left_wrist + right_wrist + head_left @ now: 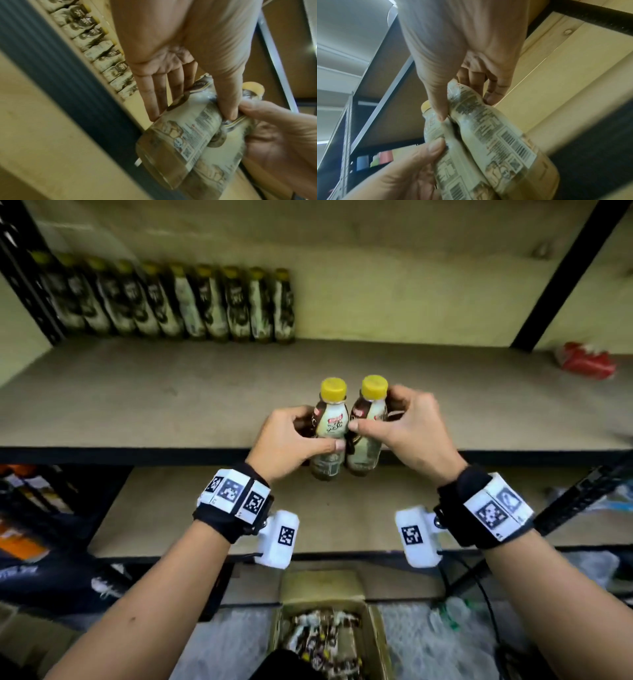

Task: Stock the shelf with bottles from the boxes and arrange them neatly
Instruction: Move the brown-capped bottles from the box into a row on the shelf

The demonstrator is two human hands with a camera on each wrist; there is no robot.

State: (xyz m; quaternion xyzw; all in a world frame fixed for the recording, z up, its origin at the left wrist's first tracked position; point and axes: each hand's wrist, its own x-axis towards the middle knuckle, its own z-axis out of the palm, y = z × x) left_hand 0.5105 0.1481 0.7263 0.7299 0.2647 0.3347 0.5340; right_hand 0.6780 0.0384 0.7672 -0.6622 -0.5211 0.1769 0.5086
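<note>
Open box (376, 625) holds bottles; both hands, left (291, 440) and right (407, 433), each clasp one bottle (330, 436).

Your head camera looks forward and down from above at the shelf (171, 412). Each wrist camera sits close under its palm, tilted upward along the fingers. All three views share the two bottles (346, 433) (188, 135) (488, 142).

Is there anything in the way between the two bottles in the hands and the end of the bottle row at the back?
Nothing visible blocks them. The two bottles are held at the shelf's front edge, and the bare shelf board runs clear to the spot right of the row of bottles. The red packet lies far right, out of the path.
</note>
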